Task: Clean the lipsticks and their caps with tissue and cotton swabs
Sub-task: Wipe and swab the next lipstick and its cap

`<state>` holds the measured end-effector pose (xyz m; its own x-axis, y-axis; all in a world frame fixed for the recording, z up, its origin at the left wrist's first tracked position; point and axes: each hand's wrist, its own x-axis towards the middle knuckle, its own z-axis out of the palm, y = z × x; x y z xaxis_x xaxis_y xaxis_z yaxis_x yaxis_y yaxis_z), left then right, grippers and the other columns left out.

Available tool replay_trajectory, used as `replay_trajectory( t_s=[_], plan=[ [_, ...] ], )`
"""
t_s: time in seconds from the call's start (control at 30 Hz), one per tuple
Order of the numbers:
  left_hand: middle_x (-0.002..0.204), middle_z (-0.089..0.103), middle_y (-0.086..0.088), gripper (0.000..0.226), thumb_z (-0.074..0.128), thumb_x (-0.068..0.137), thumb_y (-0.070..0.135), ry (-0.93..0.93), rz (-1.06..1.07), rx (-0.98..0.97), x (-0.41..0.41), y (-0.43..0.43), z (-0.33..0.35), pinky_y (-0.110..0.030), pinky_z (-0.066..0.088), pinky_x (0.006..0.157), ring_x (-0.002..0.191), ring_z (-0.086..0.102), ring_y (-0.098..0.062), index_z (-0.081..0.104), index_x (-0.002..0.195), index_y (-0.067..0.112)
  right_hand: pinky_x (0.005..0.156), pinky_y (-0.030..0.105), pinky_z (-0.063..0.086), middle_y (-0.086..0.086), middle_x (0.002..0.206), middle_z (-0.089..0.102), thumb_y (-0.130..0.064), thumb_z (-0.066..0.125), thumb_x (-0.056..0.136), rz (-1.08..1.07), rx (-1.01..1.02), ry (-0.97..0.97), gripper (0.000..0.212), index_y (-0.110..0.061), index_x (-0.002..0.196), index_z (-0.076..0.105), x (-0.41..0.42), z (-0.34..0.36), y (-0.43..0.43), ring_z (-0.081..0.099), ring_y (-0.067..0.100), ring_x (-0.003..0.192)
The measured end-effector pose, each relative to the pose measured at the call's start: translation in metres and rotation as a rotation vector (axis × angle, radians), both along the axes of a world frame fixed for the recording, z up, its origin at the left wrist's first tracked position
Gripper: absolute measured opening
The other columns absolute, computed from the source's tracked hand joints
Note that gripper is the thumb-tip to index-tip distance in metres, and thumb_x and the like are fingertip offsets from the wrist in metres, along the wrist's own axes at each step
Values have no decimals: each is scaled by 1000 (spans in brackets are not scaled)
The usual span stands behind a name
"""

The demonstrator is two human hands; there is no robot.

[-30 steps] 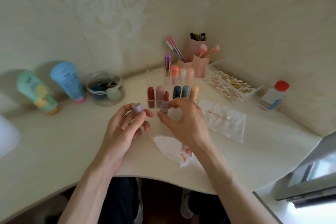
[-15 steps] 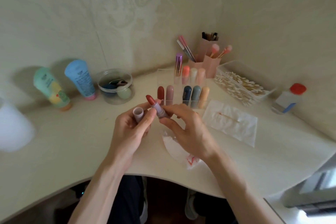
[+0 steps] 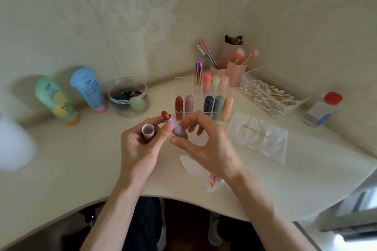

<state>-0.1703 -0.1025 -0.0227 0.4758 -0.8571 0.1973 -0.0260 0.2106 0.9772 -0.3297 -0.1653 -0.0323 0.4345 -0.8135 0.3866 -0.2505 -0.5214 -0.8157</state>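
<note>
Above the desk's middle I hold an open lilac lipstick [image 3: 177, 128], tilted so its red bullet points up and left. My right hand [image 3: 206, 149] pinches the lower end of the tube between thumb and fingers. My left hand [image 3: 140, 149] grips the lilac cap [image 3: 148, 131], open end up, and its thumb lies against the tube. A white tissue [image 3: 190, 166] with red smears lies flat under my right hand. Another tissue [image 3: 263, 140] to the right carries a used cotton swab [image 3: 256, 131].
A clear organizer [image 3: 179, 81] behind my hands holds several capped lipsticks. At the back right are a box of cotton swabs [image 3: 269, 96], pink brush holders [image 3: 234, 69] and a red-capped bottle [image 3: 320, 112]. On the left stand two tubes [image 3: 88, 89] and a clear jar [image 3: 128, 98].
My right hand has brought the lipstick from upright by the organizer toward my left hand and tilted it left. The left thumb now rests on the tube. The cap's open end has turned upward.
</note>
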Motion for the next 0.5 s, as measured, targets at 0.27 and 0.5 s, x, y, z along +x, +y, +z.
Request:
replay_trajectory(
  t_s=[0.27,0.5],
  plan=[
    [74,39,-11,17,83,71,42,51,38,2,-2,2,5,-29,44,79,72,47,-14,84,87,36,83,28,48,-17,101,74,-22,80,94,34,17,-34,18,-22,111,74,0,3,2,67,17,96],
    [68,46,-28,7,87,70,30,-11,52,-39,-3,2,3,-20,52,78,75,50,-23,80,73,30,74,29,49,-18,91,63,-22,89,84,-14,-68,-46,28,-20,105,71,1,2,4,56,17,81]
  ],
)
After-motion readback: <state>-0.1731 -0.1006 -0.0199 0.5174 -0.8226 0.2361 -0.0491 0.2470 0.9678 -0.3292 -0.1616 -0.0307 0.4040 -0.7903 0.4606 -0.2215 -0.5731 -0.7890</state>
